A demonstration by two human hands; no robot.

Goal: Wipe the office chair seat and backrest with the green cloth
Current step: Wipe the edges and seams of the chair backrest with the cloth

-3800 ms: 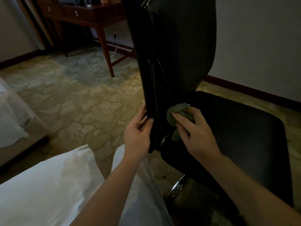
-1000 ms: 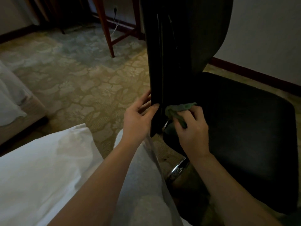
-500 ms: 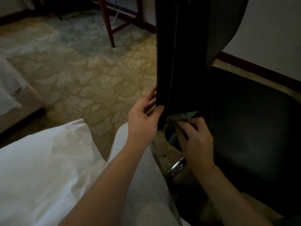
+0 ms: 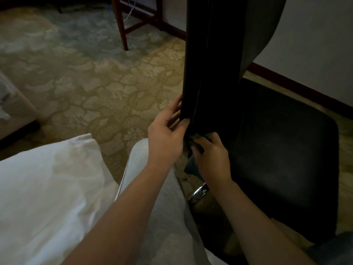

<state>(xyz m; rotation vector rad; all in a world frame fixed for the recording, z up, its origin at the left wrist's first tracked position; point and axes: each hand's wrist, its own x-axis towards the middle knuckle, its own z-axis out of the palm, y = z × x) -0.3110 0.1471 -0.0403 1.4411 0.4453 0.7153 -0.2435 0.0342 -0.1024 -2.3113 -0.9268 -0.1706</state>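
Note:
The black office chair stands in front of me, its backrest (image 4: 214,64) seen edge-on and its seat (image 4: 282,153) spreading to the right. My left hand (image 4: 166,136) grips the lower rear edge of the backrest, thumb on the near side and fingers behind it. My right hand (image 4: 212,155) holds the green cloth (image 4: 198,136) bunched under its fingers at the bottom of the backrest, where it meets the seat. Only a small dark fold of the cloth shows.
A chrome chair part (image 4: 199,193) shines below my right wrist. A wooden desk leg (image 4: 120,25) stands on the patterned carpet (image 4: 86,83) behind. White bedding (image 4: 44,184) lies at lower left. A dark skirting board (image 4: 298,87) runs along the wall.
My right hand has worked the cloth lower and closer to the left hand, into the gap under the backrest, so less cloth shows. My left hand keeps its hold.

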